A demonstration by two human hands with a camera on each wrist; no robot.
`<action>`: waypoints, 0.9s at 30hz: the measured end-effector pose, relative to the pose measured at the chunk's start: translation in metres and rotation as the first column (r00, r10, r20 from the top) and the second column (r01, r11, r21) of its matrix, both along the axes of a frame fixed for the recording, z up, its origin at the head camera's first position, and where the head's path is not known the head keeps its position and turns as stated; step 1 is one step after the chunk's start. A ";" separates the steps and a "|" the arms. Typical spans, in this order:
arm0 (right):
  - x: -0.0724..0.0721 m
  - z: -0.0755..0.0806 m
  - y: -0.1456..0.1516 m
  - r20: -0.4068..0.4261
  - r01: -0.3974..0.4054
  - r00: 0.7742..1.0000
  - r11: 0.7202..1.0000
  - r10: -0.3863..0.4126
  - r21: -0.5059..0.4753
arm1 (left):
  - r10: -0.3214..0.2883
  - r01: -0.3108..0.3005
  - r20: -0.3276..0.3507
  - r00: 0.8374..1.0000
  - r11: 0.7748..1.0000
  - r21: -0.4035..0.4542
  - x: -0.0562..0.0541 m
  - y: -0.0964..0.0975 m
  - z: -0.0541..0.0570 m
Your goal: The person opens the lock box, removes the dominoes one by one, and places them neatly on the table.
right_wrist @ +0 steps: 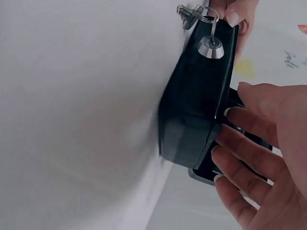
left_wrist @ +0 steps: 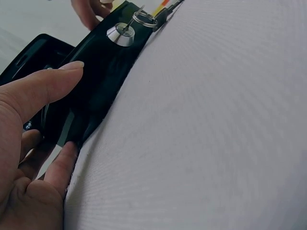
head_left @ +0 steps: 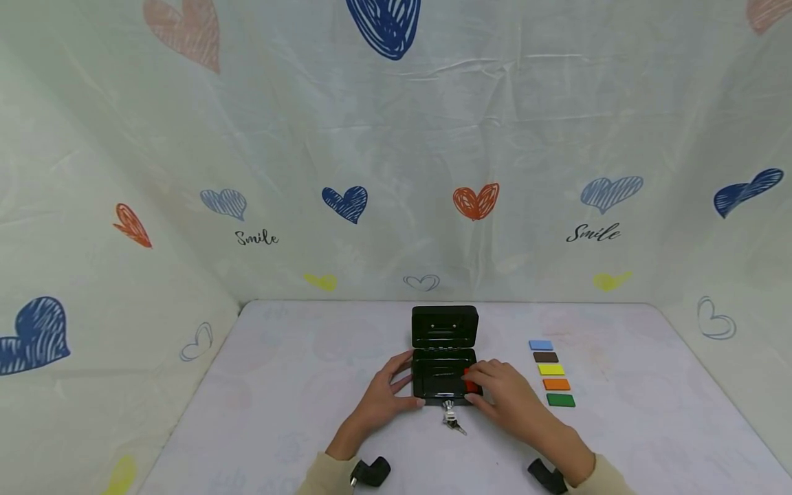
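A black metal cash box (head_left: 444, 368) stands on the table with its lid (head_left: 444, 326) raised at the back. At its left side, my left hand (head_left: 382, 399) holds the box, thumb at the front corner and fingers spread along the side. My right hand (head_left: 510, 402) reaches over the right rim, fingers slightly bent. By its fingertips shows a red tile (head_left: 470, 380), partly covered, at the right of the interior. In the right wrist view the thumb stands apart from the fingers and the tile is hidden. Keys (head_left: 454, 424) hang from the front lock (left_wrist: 121, 35).
Right of the box lies a column of flat tiles: blue (head_left: 541, 345), dark brown (head_left: 546, 357), yellow (head_left: 551, 370), orange (head_left: 557, 384) and green (head_left: 560, 400). Behind the white table (head_left: 297, 364) hangs a pale curtain (head_left: 402, 137) printed with hearts.
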State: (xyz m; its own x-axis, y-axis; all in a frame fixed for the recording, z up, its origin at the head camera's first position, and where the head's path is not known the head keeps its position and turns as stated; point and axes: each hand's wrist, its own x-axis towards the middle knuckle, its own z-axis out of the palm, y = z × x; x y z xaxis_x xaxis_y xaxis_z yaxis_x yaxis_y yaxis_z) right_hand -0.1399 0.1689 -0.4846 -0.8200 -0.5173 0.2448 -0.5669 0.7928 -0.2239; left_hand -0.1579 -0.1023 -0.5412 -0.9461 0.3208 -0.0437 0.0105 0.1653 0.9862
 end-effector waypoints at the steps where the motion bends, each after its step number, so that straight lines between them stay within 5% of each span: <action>1: 0.000 0.000 -0.001 0.003 0.003 1.000 1.000 -0.003 0.002 | 0.000 0.000 0.000 1.000 1.000 0.000 0.000 0.000 0.000; 19: 0.001 -0.006 -0.009 -0.025 0.081 0.996 0.996 -0.080 0.046 | -0.001 0.001 -0.004 1.000 1.000 0.003 0.000 0.000 -0.001; 27: 0.002 -0.008 -0.014 0.042 0.109 0.993 0.990 -0.113 0.092 | -0.011 0.011 -0.025 1.000 1.000 0.011 0.000 -0.001 0.000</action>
State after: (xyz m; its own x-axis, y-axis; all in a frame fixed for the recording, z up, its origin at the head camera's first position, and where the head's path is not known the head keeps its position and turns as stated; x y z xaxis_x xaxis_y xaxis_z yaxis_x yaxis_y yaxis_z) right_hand -0.1383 0.1549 -0.4922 -0.8830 -0.4408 0.1613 -0.4651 0.8680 -0.1740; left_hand -0.1580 -0.1034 -0.5410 -0.9432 0.3317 -0.0168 0.0366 0.1541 0.9874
